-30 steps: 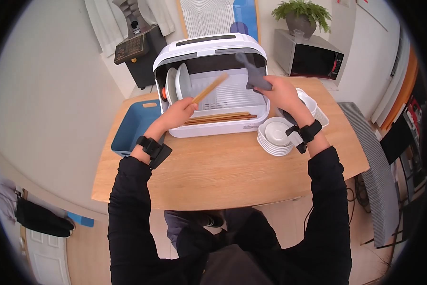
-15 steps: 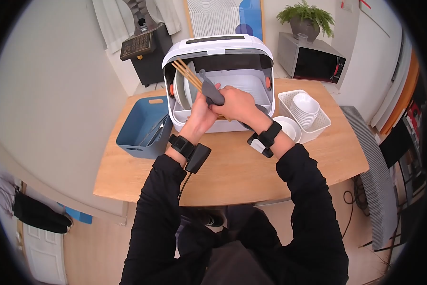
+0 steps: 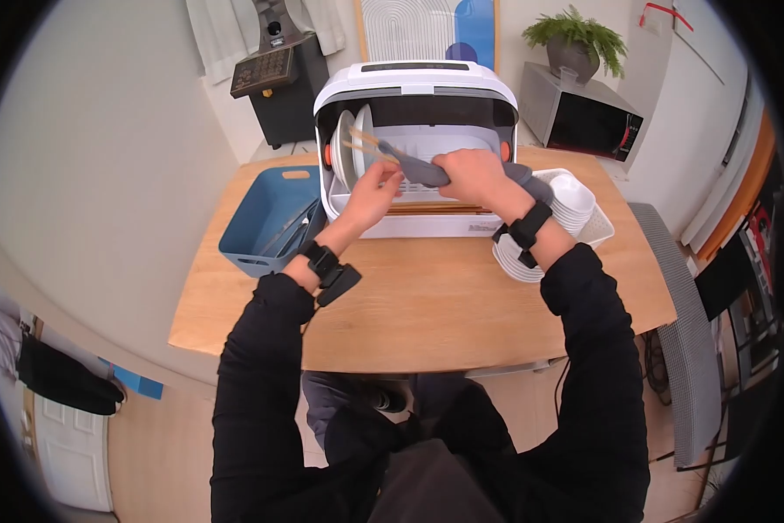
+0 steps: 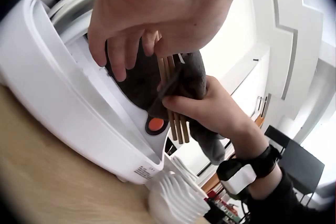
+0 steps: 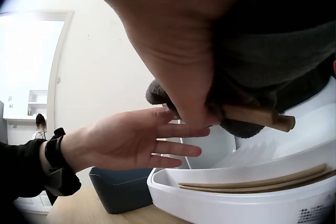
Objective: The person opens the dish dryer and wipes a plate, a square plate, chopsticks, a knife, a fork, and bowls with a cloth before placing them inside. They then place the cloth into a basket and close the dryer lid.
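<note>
My right hand (image 3: pixel 481 180) grips a grey cloth (image 3: pixel 420 172) wrapped around several wooden chopsticks (image 4: pixel 178 129). Their square ends poke out beyond that grip in both wrist views. Thumb and index finger of my left hand (image 3: pixel 370 199) pinch the chopsticks to the left of the cloth, while its other fingers stay extended. In the head view the blurred far tips reach up toward the plates. Both hands are over the white dish cabinet (image 3: pixel 427 228), whose front is open. More chopsticks (image 5: pixel 252 184) lie along its front tray, and white plates (image 3: pixel 344 155) stand upright at its left.
A blue bin (image 3: pixel 252 205) with metal utensils inside stands left of the cabinet. On the right are a white basket (image 3: pixel 599 231) with stacked bowls (image 3: pixel 573 202) and a pile of small plates (image 3: pixel 514 260). Behind, a microwave (image 3: pixel 588 118) carries a potted fern (image 3: pixel 575 52).
A second ago the left hand held the chopsticks apart from the cloth; half a second ago both hands met at them. Now the right hand and cloth have shifted right, away from the left hand.
</note>
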Motion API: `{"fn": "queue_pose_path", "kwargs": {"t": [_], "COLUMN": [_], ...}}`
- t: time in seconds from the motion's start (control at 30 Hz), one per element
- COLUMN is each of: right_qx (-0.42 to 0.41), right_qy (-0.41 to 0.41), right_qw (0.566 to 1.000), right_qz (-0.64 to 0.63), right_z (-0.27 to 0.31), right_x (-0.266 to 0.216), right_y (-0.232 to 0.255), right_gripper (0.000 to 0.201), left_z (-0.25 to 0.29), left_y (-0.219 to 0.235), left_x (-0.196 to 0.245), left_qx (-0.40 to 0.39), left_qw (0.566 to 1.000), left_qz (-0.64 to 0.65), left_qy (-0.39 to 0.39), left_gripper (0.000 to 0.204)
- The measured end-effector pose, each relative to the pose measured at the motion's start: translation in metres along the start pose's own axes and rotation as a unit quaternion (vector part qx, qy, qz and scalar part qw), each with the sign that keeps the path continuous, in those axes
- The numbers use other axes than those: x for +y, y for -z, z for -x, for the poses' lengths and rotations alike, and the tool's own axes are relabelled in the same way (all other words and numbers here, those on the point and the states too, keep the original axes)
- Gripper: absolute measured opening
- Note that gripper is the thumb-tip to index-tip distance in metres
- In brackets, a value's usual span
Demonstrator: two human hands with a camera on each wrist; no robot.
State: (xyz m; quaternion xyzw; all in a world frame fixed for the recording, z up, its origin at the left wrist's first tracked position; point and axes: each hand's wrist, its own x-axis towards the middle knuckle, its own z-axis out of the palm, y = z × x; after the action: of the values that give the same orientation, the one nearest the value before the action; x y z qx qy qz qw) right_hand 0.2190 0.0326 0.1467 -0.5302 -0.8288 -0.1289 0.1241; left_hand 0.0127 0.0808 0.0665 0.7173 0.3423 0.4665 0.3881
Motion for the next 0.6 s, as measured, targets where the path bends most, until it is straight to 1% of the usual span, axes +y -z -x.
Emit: {"fn": "queue_pose_path", "kwargs": {"t": [0.03,0.07,0.1,0.13,0.2,0.23,0.3,0.4,0.43,0.5,0.53,0.6], "right_qx": [-0.024,-0.048,-0.073,-0.069,-0.125,-0.152,-0.166,-0.193,-0.204,-0.195,-0.198,-0.211], "right_qy": [0.016,0.032,0.049,0.057,0.057,0.059,0.064,0.057,0.053,0.052,0.052,0.052], "right_qw": [0.999,0.998,0.994,0.994,0.987,0.981,0.979,0.975,0.973,0.976,0.975,0.971], "right_qz": [0.02,0.039,0.058,0.067,0.089,0.1,0.095,0.093,0.092,0.084,0.085,0.095], "right_z": [0.0,0.0,0.001,0.001,-0.003,-0.006,-0.008,-0.014,-0.015,-0.018,-0.02,-0.025], "right_x": [0.007,0.013,0.018,0.019,0.019,0.017,0.012,0.01,0.01,0.012,0.013,0.011], "right_y": [0.001,0.0,-0.003,-0.008,-0.011,-0.012,-0.018,-0.027,-0.031,-0.037,-0.04,-0.041], "right_gripper": [0.022,0.022,0.021,0.022,0.026,0.028,0.031,0.033,0.034,0.033,0.032,0.031], "left_z": [0.007,0.018,0.025,0.027,0.031,0.03,0.024,0.022,0.018,0.01,0.006,0.007], "left_y": [0.013,0.028,0.043,0.057,0.086,0.103,0.138,0.178,0.187,0.202,0.197,0.189], "left_x": [0.012,0.023,0.031,0.029,0.024,0.021,0.015,0.004,0.001,-0.004,0.007,0.023], "left_qx": [-0.016,-0.031,-0.047,-0.037,-0.014,-0.011,-0.003,-0.024,-0.052,-0.108,-0.138,-0.155], "left_qw": [0.995,0.978,0.951,0.938,0.905,0.895,0.872,0.793,0.776,0.741,0.712,0.701], "left_qz": [-0.103,-0.204,-0.304,-0.345,-0.424,-0.441,-0.473,-0.589,-0.601,-0.618,-0.627,-0.631], "left_qy": [0.005,0.011,0.018,0.024,0.036,0.065,0.124,0.154,0.182,0.239,0.285,0.294], "left_gripper": [0.025,0.023,0.022,0.021,0.019,0.019,0.02,0.019,0.019,0.018,0.015,0.015]}}
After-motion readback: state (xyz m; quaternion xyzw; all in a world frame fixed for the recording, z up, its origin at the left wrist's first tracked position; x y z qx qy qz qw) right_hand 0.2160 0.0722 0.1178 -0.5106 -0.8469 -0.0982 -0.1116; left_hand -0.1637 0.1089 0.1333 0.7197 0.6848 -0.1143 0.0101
